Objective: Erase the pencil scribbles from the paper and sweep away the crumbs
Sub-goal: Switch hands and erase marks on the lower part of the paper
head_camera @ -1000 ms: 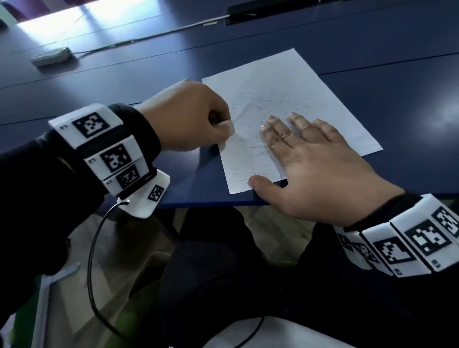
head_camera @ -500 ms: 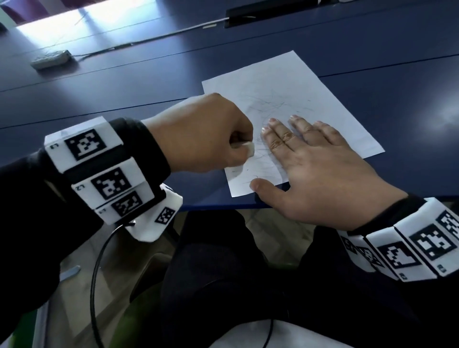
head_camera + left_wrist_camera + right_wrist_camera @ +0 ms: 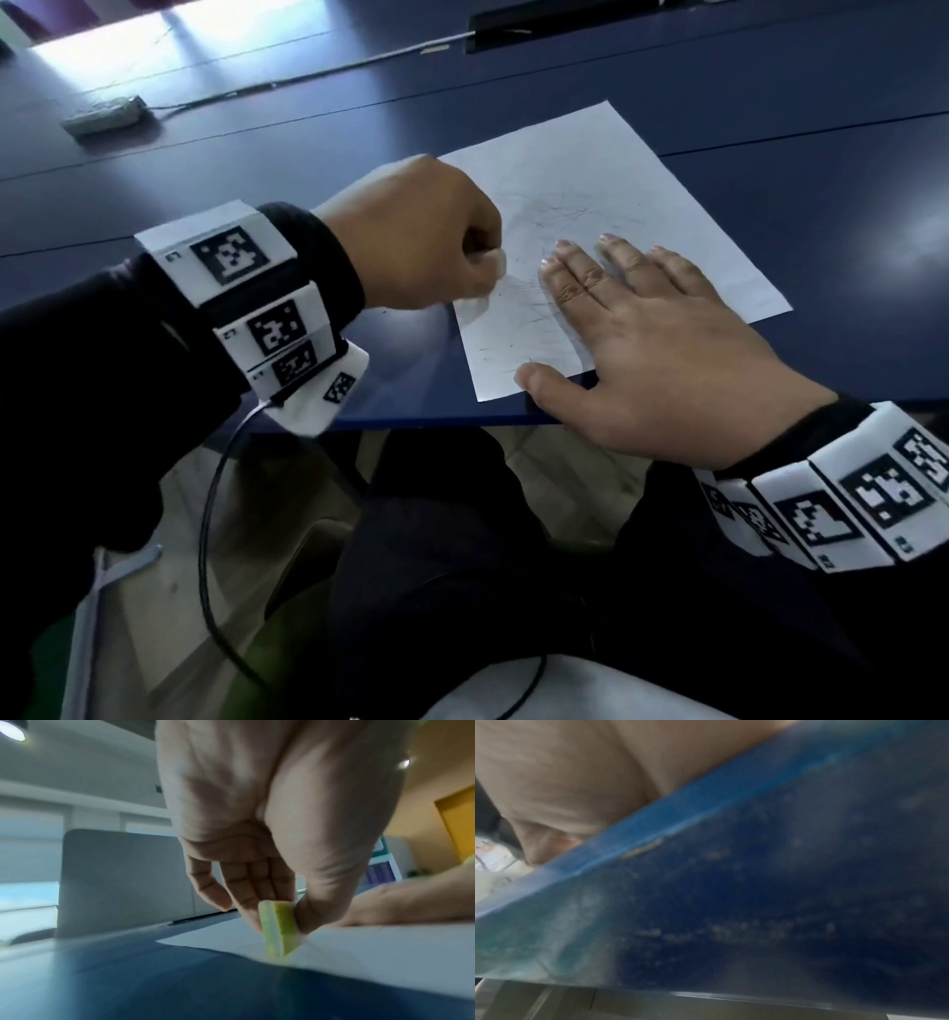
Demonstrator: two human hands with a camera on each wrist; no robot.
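A white sheet of paper (image 3: pixel 606 195) with faint pencil scribbles lies on the dark blue table (image 3: pixel 308 154) near its front edge. My left hand (image 3: pixel 426 241) pinches a small yellow-green eraser (image 3: pixel 279 929) between thumb and fingers, its lower corner pressed on the paper (image 3: pixel 372 947) at the sheet's left side. In the head view only the eraser's pale tip (image 3: pixel 495 262) shows. My right hand (image 3: pixel 647 339) lies flat on the paper's near right part, fingers straight and spread, thumb at the bottom edge. The right wrist view shows only palm and blurred table edge (image 3: pixel 757 902).
A grey power strip (image 3: pixel 105 117) with a cable lies at the far left of the table. A black slot (image 3: pixel 565 23) is set in the tabletop at the back. A grey partition (image 3: pixel 123 878) stands behind the table. My lap is below the table edge.
My left hand with the eraser moved right onto the sheet and then a little farther up it. The right hand has stayed pressed flat on the paper.
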